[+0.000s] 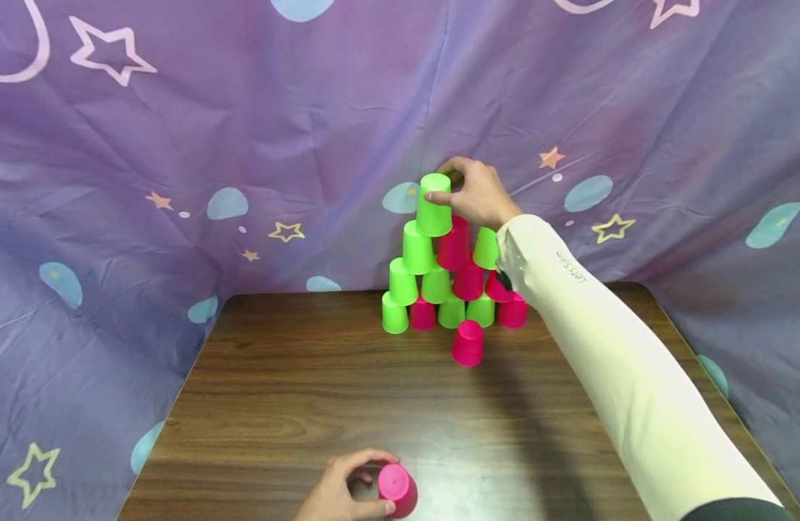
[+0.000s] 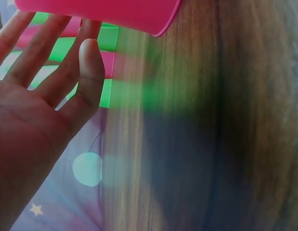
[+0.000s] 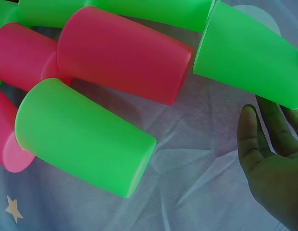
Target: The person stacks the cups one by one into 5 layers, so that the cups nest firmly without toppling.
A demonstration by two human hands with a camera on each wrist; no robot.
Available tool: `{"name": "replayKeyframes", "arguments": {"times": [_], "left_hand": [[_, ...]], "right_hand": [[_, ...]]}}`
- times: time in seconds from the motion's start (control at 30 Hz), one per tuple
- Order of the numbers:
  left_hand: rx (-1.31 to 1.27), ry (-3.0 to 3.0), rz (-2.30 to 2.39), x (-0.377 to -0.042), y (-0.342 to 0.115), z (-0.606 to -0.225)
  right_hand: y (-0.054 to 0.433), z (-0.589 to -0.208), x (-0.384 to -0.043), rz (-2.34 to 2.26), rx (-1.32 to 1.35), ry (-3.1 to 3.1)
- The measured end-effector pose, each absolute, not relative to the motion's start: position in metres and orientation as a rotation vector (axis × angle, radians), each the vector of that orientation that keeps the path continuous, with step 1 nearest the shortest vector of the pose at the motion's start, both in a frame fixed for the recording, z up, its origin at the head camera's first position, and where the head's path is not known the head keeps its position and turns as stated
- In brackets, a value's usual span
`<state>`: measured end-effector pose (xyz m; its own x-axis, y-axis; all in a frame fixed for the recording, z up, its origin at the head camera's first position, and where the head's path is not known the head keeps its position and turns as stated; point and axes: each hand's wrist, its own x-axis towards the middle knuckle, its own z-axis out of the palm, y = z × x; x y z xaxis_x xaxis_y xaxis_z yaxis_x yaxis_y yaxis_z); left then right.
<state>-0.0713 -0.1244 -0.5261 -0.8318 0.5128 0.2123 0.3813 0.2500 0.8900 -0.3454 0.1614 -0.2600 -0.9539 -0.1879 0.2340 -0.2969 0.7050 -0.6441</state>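
Observation:
My right hand (image 1: 481, 192) pinches an upside-down green cup (image 1: 434, 210) between thumb and fingers at the top of a cup pyramid. That green cup (image 3: 250, 55) sits over the seam between a green cup (image 1: 418, 247) and a pink cup (image 1: 455, 244); whether its rim bears on both, I cannot tell. Near the table's front edge, my left hand (image 1: 344, 488) holds an upside-down pink cup (image 1: 397, 490), thumb on one side and fingers on the other. In the left wrist view this pink cup (image 2: 101, 12) shows only partly, at the top.
Below are rows of mixed green and pink cups, including a green cup (image 3: 86, 137) at the right end of the third row. A separate pink cup (image 1: 468, 344) stands in front of the pyramid on the wooden table (image 1: 276, 383). A purple patterned cloth (image 1: 243, 145) hangs behind.

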Motion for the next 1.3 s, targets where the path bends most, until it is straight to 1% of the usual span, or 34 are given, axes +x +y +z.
{"name": "replayKeyframes", "arguments": {"times": [0.2,0.47,0.83,1.03,1.23,1.3], "left_hand": [[0.790,2.406,1.614,-0.068,-0.122,-0.529],[0.825,2.464,1.617,-0.067,-0.118,-0.533],[0.857,2.460,1.660,-0.072,-0.115,-0.526],[0.876,2.574,1.680,-0.085,-0.122,-0.517],[0.841,2.685,1.630,-0.111,-0.132,-0.492],[0.864,2.694,1.611,-0.120,-0.132,-0.483]], "right_hand": [[0.164,-0.264,-0.346,1.080,0.390,-2.751],[0.167,-0.266,-0.345,1.052,0.410,-2.740],[0.179,-0.264,-0.336,1.071,0.423,-2.677],[0.191,-0.271,-0.328,1.120,0.399,-2.629],[0.207,-0.285,-0.317,1.182,0.327,-2.570],[0.213,-0.289,-0.312,1.190,0.303,-2.554]]}}
